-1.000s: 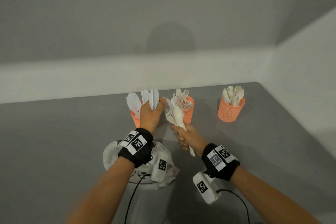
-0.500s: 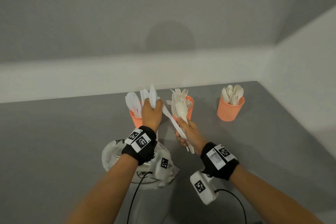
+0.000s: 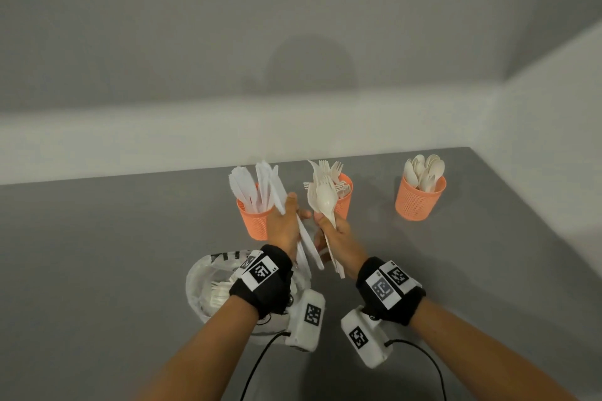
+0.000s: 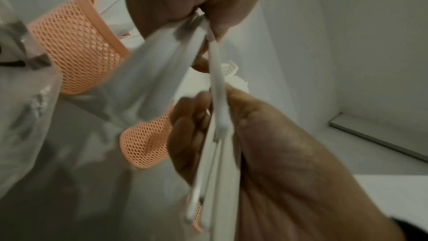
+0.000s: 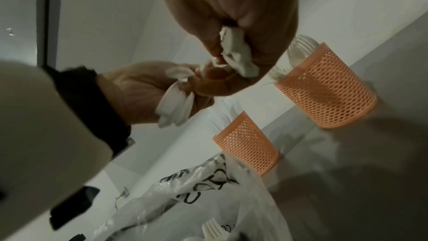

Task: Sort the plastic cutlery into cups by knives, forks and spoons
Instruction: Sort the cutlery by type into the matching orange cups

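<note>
Three orange mesh cups stand at the back of the grey table: the knife cup [image 3: 254, 221], the fork cup [image 3: 345, 202] and the spoon cup [image 3: 418, 202]. My left hand [image 3: 286, 220] grips a bundle of white knives [image 3: 308, 244] in front of the knife cup, blades up and handles slanting down. Close beside it, my right hand [image 3: 337, 233] holds a mixed bunch with a spoon [image 3: 325, 200] in front and forks behind. In the left wrist view a thin white handle [image 4: 217, 89] runs from my left fingers [image 4: 222, 25] into the right hand [image 4: 266, 135].
A clear printed plastic bag [image 3: 208, 280] with more cutlery lies under my left wrist, near the table's front. White walls close off the back and right sides. Cables trail from both wrist cameras toward me.
My left hand came down from above the knife cup to the right hand's bunch. Its knives now slant with handles toward me, and both hands sit lower and closer together.
</note>
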`<state>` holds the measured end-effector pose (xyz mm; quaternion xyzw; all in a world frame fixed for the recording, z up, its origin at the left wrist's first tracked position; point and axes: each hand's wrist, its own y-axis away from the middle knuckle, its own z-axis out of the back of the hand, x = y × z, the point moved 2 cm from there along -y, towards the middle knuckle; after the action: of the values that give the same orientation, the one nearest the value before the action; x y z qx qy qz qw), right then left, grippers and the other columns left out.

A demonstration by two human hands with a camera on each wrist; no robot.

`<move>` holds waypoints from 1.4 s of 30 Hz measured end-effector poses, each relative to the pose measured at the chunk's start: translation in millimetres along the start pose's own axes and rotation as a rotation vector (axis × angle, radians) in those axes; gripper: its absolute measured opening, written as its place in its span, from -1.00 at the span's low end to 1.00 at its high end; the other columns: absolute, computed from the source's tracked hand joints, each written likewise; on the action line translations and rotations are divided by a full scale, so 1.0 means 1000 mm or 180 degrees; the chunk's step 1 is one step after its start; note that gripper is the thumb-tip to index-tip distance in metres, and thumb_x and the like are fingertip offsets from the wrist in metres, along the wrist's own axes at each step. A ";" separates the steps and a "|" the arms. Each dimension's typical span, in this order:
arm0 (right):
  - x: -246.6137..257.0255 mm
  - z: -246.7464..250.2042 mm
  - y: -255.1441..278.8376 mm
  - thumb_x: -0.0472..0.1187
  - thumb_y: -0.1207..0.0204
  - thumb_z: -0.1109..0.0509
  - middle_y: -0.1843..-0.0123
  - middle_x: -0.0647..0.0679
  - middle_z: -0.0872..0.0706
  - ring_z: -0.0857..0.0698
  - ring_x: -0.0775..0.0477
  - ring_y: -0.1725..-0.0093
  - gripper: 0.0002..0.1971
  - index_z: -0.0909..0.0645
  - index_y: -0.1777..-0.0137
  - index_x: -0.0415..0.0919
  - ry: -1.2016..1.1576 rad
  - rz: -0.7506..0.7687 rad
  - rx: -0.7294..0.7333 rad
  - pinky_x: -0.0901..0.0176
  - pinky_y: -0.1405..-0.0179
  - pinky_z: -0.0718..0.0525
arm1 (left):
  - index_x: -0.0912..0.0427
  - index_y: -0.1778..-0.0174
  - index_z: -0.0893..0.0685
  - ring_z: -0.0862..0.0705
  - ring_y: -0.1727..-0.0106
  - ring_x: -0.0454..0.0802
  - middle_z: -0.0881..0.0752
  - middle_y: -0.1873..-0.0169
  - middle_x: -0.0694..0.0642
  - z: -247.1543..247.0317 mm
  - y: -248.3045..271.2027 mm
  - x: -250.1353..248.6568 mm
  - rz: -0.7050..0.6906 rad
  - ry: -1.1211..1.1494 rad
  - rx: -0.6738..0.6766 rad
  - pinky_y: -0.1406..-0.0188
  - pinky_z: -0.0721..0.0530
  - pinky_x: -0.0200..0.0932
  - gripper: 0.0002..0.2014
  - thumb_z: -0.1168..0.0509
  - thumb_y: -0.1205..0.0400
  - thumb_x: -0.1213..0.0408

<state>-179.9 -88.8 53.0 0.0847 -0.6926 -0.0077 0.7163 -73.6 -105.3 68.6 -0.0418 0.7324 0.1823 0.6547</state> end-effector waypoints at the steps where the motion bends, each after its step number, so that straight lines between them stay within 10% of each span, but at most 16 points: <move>1: -0.002 0.002 -0.002 -0.07 -0.69 -0.12 0.45 -0.03 -0.56 -0.59 0.07 0.50 -0.78 -0.48 -0.18 -0.17 0.0030 -0.0101 -0.0017 0.25 0.56 -0.61 | 0.15 0.33 -0.55 -0.63 0.48 -0.05 -0.64 0.50 0.08 0.004 -0.004 0.000 0.0029 0.0024 -0.0099 0.32 -0.60 -0.17 -0.64 -0.10 -0.70 0.05; 6: -0.004 0.016 -0.008 -0.12 -0.67 -0.17 0.46 -0.04 -0.44 -0.44 0.09 0.58 -0.74 -0.49 -0.23 -0.25 0.0089 -0.0391 0.0041 0.29 0.60 -0.53 | 0.16 0.29 -0.44 -0.45 0.69 -0.12 -0.41 0.54 0.08 0.021 -0.028 -0.022 0.0003 0.0671 -0.0318 0.70 -0.47 -0.32 -0.71 -0.12 -0.70 0.10; 11: 0.006 0.027 -0.012 -0.09 -0.65 -0.15 0.56 0.06 -0.26 -0.19 0.18 0.71 -0.82 -0.49 0.14 -0.10 -0.0321 -0.0702 0.0167 0.40 0.77 -0.16 | 0.11 0.56 -0.36 -0.34 0.77 -0.19 -0.36 0.85 -0.10 0.043 -0.057 -0.079 -0.0753 0.0460 -0.0793 0.61 -0.40 -0.28 -0.52 -0.24 -0.61 -0.06; 21: 0.011 0.031 -0.012 -0.09 -0.66 -0.14 0.65 0.07 -0.24 -0.17 0.17 0.74 -0.74 -0.47 0.23 -0.17 -0.0852 -0.0783 0.0370 0.39 0.76 -0.14 | 0.15 0.61 -0.38 -0.50 0.67 -0.15 -0.42 0.84 -0.10 0.051 -0.100 -0.088 -0.1320 0.0029 -0.0956 0.51 -0.61 -0.33 -0.47 -0.21 -0.63 -0.07; 32: 0.007 0.036 -0.011 -0.11 -0.67 -0.12 0.66 0.06 -0.31 -0.21 0.18 0.73 -0.72 -0.51 0.23 -0.18 -0.0804 -0.0837 0.0317 0.41 0.74 -0.20 | 0.17 0.19 -0.60 -0.52 0.32 -0.16 -0.58 0.37 -0.04 0.049 -0.113 -0.039 -0.1828 -0.1074 -0.0576 0.27 -0.53 -0.41 -0.94 -0.34 -0.58 0.35; 42: 0.006 0.033 -0.012 -0.05 -0.67 -0.12 0.66 0.08 -0.31 -0.20 0.18 0.72 -0.75 -0.53 -0.11 -0.17 -0.0834 -0.0779 0.0231 0.40 0.75 -0.17 | 0.42 -0.21 -0.61 -0.53 -0.31 0.27 -0.62 -0.22 0.34 0.043 -0.092 -0.020 -0.2115 -0.3224 0.0017 -0.32 -0.43 0.00 -0.63 -0.04 -0.72 0.23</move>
<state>-210.9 -104.6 58.0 0.1924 -0.7643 -0.0808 0.6102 -2.7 -180.3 65.5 -0.1746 0.2778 -0.0365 0.9439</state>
